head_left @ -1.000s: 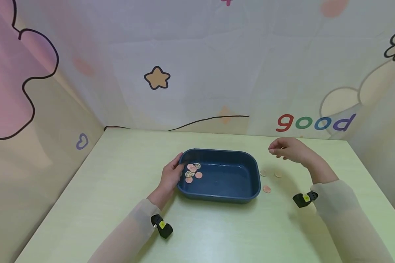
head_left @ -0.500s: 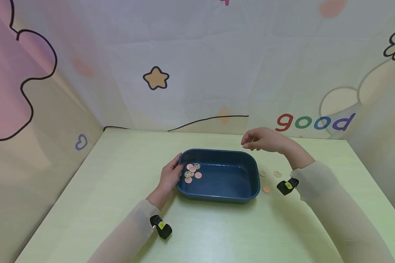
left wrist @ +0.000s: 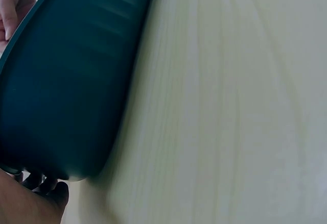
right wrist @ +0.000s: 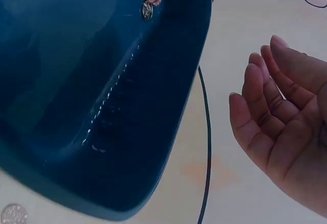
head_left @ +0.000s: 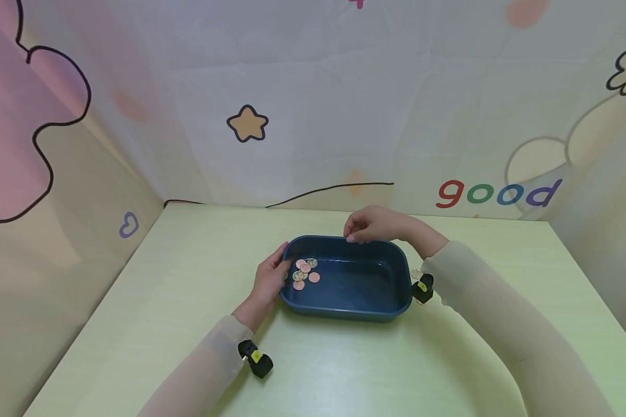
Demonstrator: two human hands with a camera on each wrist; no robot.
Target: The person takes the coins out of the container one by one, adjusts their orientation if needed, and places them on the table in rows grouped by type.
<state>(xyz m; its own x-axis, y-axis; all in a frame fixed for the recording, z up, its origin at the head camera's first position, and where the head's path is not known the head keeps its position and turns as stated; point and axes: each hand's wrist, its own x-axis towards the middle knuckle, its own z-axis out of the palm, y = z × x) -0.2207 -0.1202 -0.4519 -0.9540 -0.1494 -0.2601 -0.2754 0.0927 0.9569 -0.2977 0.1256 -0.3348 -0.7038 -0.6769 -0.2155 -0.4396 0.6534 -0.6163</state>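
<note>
My left hand (head_left: pixel 268 284) grips the left end of a dark blue plastic tub (head_left: pixel 344 314), thumb over the rim. Several pink and silvery coins (head_left: pixel 299 285) lie inside at that end. Above the tub's far rim, my right hand (head_left: pixel 378 223) has thumb and fingertips drawn together in a pinch, apparently on a coin mostly hidden by the fingers. The right wrist view shows this hand (right wrist: pixel 286 117) beside the tub wall (right wrist: pixel 173 127), fingers curled. In the left wrist view, the tub's outer side (left wrist: pixel 71 76) fills the left, with fingertips (left wrist: pixel 60 193) under its end.
A silvery coin (head_left: pixel 415 273) lies on the pale table (head_left: pixel 334 370) just right of the tub; the right wrist camera (head_left: pixel 423 288) partly covers that spot. A printed cloth backdrop (head_left: pixel 313 145) rises behind the table's far edge and at both sides.
My right hand has moved left, from beyond the tub's right end to its far rim. Its forearm now covers some table coins. The left hand and tub have stayed put.
</note>
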